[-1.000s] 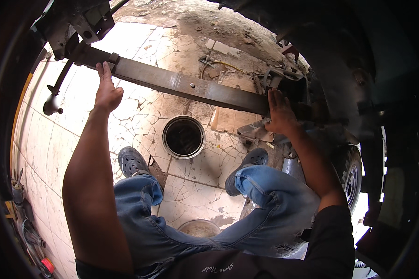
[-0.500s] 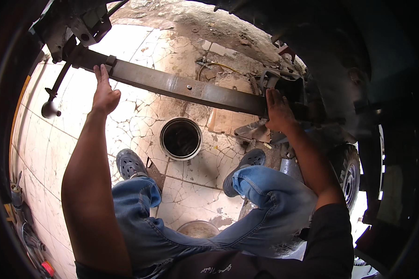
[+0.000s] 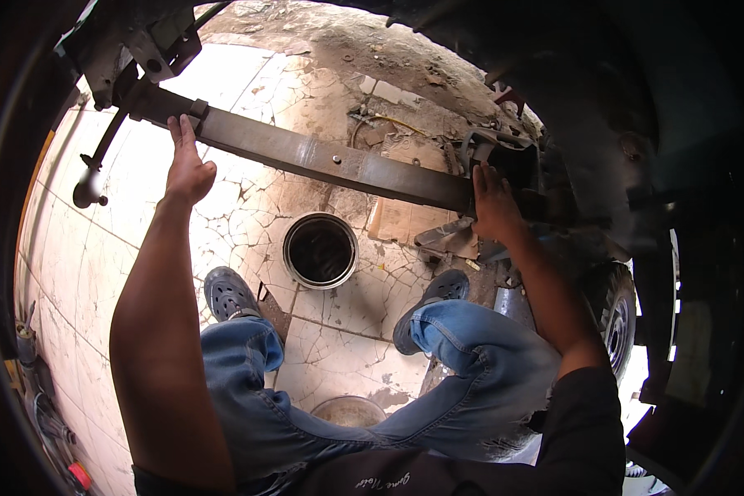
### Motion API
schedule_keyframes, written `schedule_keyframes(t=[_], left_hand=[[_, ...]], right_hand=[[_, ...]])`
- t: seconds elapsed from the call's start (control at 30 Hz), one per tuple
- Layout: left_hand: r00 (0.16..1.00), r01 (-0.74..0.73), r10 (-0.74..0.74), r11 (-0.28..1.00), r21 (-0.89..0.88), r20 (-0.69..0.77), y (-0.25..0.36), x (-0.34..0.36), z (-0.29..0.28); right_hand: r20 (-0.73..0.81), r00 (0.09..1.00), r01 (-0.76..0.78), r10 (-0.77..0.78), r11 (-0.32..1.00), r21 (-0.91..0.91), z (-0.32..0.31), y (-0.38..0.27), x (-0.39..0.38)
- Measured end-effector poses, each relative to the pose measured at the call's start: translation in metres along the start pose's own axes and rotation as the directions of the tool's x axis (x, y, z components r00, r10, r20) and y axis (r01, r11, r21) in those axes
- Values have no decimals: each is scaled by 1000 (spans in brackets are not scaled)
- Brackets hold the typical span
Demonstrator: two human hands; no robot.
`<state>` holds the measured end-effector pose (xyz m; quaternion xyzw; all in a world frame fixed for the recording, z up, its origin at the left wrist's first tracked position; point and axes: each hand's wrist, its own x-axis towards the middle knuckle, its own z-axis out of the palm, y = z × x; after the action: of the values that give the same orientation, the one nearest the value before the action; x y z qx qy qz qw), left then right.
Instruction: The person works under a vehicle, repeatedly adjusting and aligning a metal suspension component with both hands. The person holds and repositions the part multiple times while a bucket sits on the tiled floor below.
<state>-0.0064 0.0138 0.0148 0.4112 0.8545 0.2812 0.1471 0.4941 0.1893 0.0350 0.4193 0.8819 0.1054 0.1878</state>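
Note:
A long, slightly curved steel leaf spring (image 3: 298, 153) spans the view under dark vehicle parts, with a small bolt head near its middle. My left hand (image 3: 190, 172) touches it beside the metal clip (image 3: 197, 109) near its left end. Two fingers there are stretched straight against the spring, and the thumb side faces right. At the spring's right end, my right hand (image 3: 494, 202) rests with fingers extended along the metal; its thumb is hidden. A bracket (image 3: 150, 59) and a rod with a rounded end (image 3: 89, 192) hang at the far left.
Between my feet and the spring stands a round dark-mouthed container (image 3: 321, 250) on cracked tiles. Flattened cardboard (image 3: 405, 217) and loose metal parts lie beneath the spring's right half. A tyred wheel (image 3: 620, 318) is at the right. Another round object (image 3: 349, 411) sits below my knees.
Both hands stay at the same places on the leaf spring. The view has shifted very slightly; the right fingers sit marginally lower. Nothing else has visibly moved.

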Motion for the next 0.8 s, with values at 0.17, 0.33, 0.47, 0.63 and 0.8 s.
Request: schedule_keyframes(t=[0.17, 0.33, 0.47, 0.63, 0.8], left_hand=[[999, -34, 33, 998, 52, 8, -9, 2, 0], [1000, -18, 18, 999, 31, 1, -11, 5, 6], [1000, -5, 6, 999, 43, -18, -6, 3, 6], [999, 28, -29, 999, 16, 32, 6, -2, -1], [998, -56, 56, 997, 55, -12, -15, 2, 2]], right_hand=[[-9, 998, 54, -54, 998, 39, 0, 0, -11], [-84, 995, 62, -58, 997, 41, 17, -9, -43], [-81, 996, 52, -48, 997, 48, 7, -4, -24], [-2, 1000, -6, 6, 999, 38, -8, -1, -5], [-135, 990, 35, -34, 999, 5, 13, -13, -36]])
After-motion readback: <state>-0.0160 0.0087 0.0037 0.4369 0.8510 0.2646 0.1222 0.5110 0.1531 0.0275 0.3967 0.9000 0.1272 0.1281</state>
